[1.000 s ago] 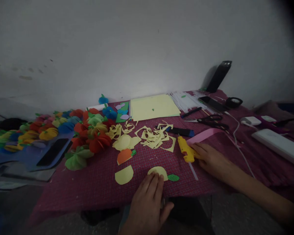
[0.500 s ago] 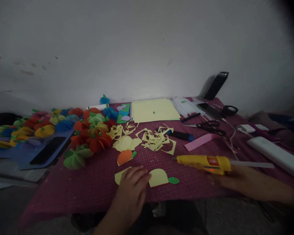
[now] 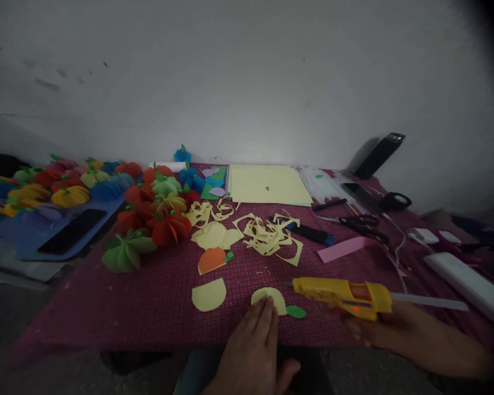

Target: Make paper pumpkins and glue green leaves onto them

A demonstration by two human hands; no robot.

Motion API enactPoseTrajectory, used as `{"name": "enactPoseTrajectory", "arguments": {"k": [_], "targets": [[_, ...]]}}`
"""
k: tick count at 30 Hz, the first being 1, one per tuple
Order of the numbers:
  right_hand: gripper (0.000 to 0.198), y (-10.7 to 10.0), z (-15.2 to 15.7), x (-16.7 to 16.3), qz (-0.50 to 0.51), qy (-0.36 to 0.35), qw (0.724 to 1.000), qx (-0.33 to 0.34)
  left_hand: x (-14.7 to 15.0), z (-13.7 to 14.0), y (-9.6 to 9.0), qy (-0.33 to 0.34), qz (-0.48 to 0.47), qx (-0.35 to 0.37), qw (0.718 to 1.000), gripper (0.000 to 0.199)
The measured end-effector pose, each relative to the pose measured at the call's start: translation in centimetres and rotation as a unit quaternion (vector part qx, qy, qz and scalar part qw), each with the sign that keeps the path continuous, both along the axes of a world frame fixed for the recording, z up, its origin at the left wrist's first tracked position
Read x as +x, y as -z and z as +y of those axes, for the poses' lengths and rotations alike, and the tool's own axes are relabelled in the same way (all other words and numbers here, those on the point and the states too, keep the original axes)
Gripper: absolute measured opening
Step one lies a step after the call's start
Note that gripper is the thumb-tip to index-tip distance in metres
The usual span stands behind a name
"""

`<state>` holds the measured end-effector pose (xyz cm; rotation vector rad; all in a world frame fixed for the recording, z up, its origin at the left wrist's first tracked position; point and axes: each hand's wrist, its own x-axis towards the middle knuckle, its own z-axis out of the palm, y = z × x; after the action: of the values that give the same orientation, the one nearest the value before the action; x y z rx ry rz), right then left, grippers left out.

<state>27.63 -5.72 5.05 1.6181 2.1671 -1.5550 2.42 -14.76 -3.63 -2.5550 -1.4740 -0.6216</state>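
Note:
My right hand [image 3: 379, 332] is closed round the handle of a yellow hot glue gun [image 3: 337, 291], its nozzle pointing left and a clear glue stick [image 3: 430, 302] sticking out behind. The small red light on it is lit. Flat on a pale yellow folded paper piece [image 3: 275, 296] lie the stretched fingers of my left hand [image 3: 257, 334]. A green paper leaf [image 3: 296, 311] touches the right side of that piece. Another pale yellow paper piece [image 3: 209, 294] lies to the left, below an orange half-round one [image 3: 212, 260] with a green tip.
Yellow paper scraps [image 3: 267, 235], a cutter [image 3: 313, 232], scissors [image 3: 362, 222] and a pink strip [image 3: 346, 248] lie beyond my hands. Several paper pumpkins [image 3: 168, 225] crowd the left. Yellow sheets [image 3: 271, 185] are stacked by the wall. A white power strip [image 3: 465, 277] sits at the right.
My left hand has moved right, from between the two yellow pieces onto the right one. The glue gun stays in my right hand, nozzle near that piece. The view has shifted slightly.

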Motion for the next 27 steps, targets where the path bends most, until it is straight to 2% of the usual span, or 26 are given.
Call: {"name": "enactPoseTrajectory", "arguments": {"k": [7,19,23,27], "targets": [[0.049,-0.3,-0.1,-0.3,-0.047,0.025,0.998,0.016,0.1,0.9,-0.5,0.005,0.005,-0.098,0.995,0.065],[0.046,0.9,-0.1,0.0,-0.021,-0.007,1.0,-0.004,0.8,1.2,-0.5,0.006,0.008,-0.142,0.99,0.069],[0.046,1.1,0.0,-0.2,-0.007,-0.017,1.0,0.009,1.1,0.9,-0.2,-0.003,0.015,-0.112,0.994,0.073],[0.043,1.3,0.6,-0.6,0.013,-0.03,0.999,0.025,1.8,-0.3,0.8,-0.031,0.009,0.006,0.999,0.069]]}}
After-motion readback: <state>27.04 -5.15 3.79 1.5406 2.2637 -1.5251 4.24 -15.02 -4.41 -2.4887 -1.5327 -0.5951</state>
